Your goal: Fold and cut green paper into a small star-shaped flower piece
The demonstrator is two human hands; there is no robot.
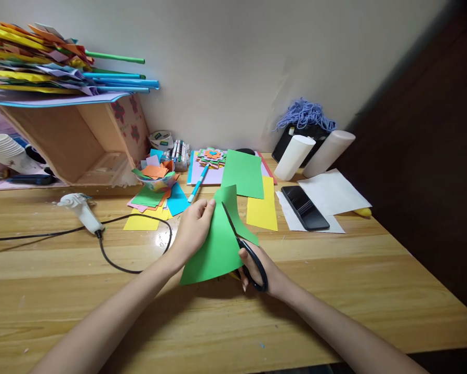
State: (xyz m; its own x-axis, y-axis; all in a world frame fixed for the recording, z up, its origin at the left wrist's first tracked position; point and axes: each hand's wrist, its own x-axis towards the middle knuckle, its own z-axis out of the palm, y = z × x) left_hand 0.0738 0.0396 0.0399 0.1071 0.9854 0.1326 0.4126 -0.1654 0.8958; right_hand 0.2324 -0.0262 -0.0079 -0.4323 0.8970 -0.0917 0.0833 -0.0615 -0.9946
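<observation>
My left hand pinches the upper left edge of a green paper sheet and holds it above the wooden table. My right hand grips black-handled scissors, fingers through the loops. The blades run up into the sheet from its lower right side and split it along a slanted line. The narrow piece right of the blades hangs loose. Part of my right hand is hidden behind the paper.
Beyond lie another green sheet, a yellow sheet, a blue pen, a bowl of paper scraps and a phone on white paper. A glue gun with its cord lies left. White rolls stand at the back right.
</observation>
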